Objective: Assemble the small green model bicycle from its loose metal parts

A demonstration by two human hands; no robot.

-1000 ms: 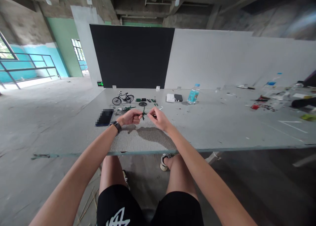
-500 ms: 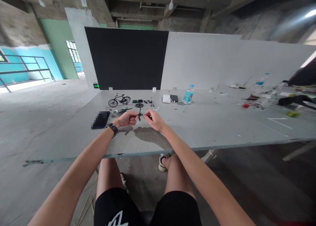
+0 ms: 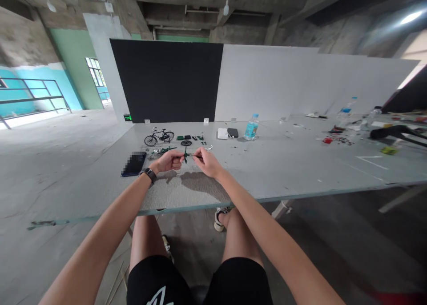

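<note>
Above the table, my left hand (image 3: 168,161) pinches a small dark green model bicycle part (image 3: 186,153) with thin arms sticking up and down. My right hand (image 3: 208,162) is closed on a slim screwdriver-like tool (image 3: 191,155); its thin shaft points left and meets the green part, and most of its handle is hidden by the fingers. Just beyond the hands lies a small black spoked wheel (image 3: 186,143). Behind my left hand are green and silver parts (image 3: 163,150). A finished-looking black model bicycle (image 3: 159,137) stands upright farther back.
Small green and black pieces (image 3: 184,138) lie in a row near the back of the grey table (image 3: 267,171). A dark tablet-like slab (image 3: 135,163) is at left. White and dark cases (image 3: 227,133) and a water bottle (image 3: 251,128) stand right of centre; clutter (image 3: 340,140) lies far right.
The view has turned slightly, so the scene sits a little farther left. Both hands keep the same hold, with the tool still against the green part.
</note>
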